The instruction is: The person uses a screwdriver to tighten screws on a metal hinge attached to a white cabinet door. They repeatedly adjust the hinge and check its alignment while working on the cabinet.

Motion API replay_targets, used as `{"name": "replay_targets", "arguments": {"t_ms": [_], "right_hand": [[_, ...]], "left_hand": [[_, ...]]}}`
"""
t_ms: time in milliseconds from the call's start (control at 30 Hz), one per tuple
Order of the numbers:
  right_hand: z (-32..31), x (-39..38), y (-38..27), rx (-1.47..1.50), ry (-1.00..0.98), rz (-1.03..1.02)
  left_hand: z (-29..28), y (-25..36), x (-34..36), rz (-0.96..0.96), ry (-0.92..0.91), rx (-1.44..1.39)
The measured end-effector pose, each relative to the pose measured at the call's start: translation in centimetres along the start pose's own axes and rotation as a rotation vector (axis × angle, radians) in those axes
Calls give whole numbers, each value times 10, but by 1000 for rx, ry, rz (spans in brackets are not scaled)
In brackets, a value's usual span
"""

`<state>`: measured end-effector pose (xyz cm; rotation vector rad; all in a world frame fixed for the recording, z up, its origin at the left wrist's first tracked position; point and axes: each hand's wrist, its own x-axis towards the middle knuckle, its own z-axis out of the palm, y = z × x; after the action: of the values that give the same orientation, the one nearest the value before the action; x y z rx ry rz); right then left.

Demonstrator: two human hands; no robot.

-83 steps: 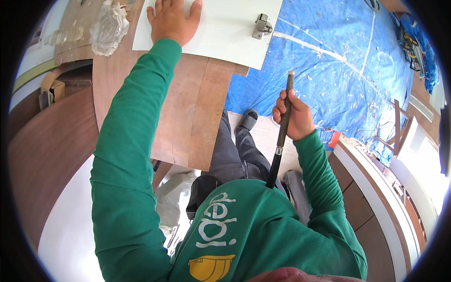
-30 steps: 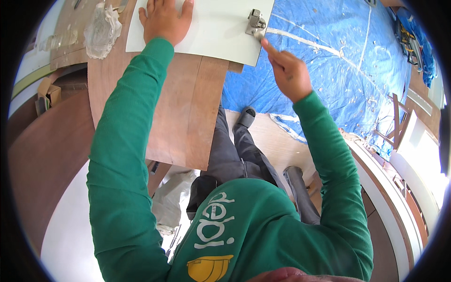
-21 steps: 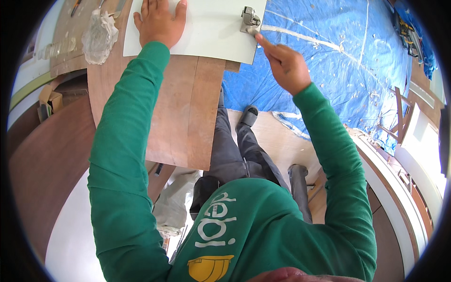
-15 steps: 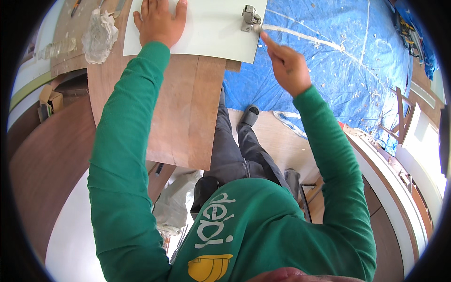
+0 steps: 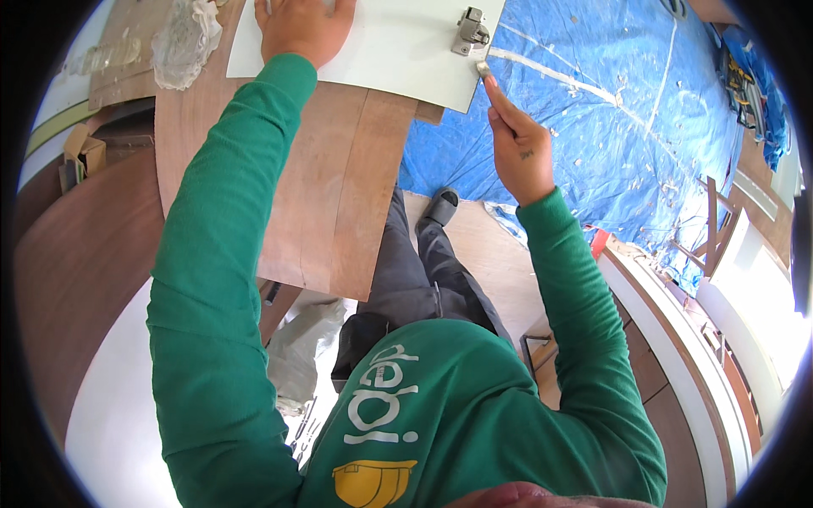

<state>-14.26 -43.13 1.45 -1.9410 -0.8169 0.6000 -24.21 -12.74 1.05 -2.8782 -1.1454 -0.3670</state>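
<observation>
My left hand (image 5: 306,32) lies open on a white panel (image 5: 406,61), its fingertips partly cut off by the upper edge of the view. A metal cabinet hinge (image 5: 470,32) sits at the panel's right edge. Just below the hinge, my right hand (image 5: 522,152) is closed on a slim tool (image 5: 483,69) with a pale, blunt tip. The index finger stretches along it, and the rest of the tool is hidden in the grip. That tip is at the panel's right edge; whether it touches cannot be made out.
Under the panel is a brown wooden board (image 5: 313,195). A crumpled clear plastic bag (image 5: 185,46) lies left of the panel. Blue tarp (image 5: 601,127) with pale scraps covers the floor at right. A small cardboard box (image 5: 83,154) stands far left.
My right hand and the tool's tip have come slightly lower, from beside the hinge to below it. The panel and hinge appear shifted a little right in view; my left hand stays on the panel.
</observation>
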Motion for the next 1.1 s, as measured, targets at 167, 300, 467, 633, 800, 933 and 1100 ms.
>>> {"name": "replay_targets", "arguments": {"t_ms": [167, 300, 467, 633, 800, 933, 1100], "right_hand": [[3, 16, -9, 59, 2, 48], [5, -9, 5, 25, 75, -86], [8, 20, 2, 46, 85, -55], [5, -8, 6, 35, 69, -55], [7, 14, 3, 43, 96, -47], [9, 3, 10, 18, 116, -120], [0, 13, 4, -21, 82, -14]], "left_hand": [[5, -2, -1, 14, 15, 13], [3, -1, 1, 2, -31, 15], [4, -2, 0, 8, -26, 30], [3, -2, -2, 12, -28, 35], [1, 3, 0, 17, 2, 36], [30, -24, 2, 39, 61, -67], [24, -17, 3, 22, 24, -58]]}}
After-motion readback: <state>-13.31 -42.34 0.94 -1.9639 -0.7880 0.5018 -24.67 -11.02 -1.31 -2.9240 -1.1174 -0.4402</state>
